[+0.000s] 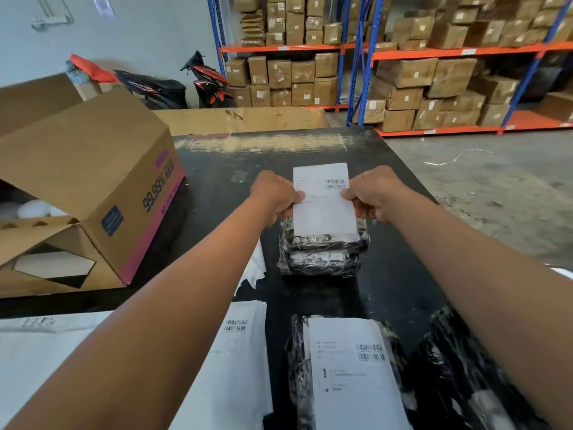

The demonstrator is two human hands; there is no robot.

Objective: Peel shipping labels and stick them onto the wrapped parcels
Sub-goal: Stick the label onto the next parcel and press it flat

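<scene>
Fingers (pixel 297 198) of left hand (pixel 274 197), right hand (pixel 373 195) pinch label (pixel 324 209) above parcel stack (pixel 322 257) | carton (pixel 93 169) left | labelled parcel (pixel 347 370) nearer

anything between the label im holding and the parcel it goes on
Nothing visible. The left hand and right hand pinch the label by its side edges over the top wrapped parcel of the stack. The parcel's showing part is bare; the label hides the rest.

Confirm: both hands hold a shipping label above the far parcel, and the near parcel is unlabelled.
Wrong on one point: the head view shows the near parcel already carries a label. The left hand and right hand do hold a shipping label above the far parcel.
</scene>
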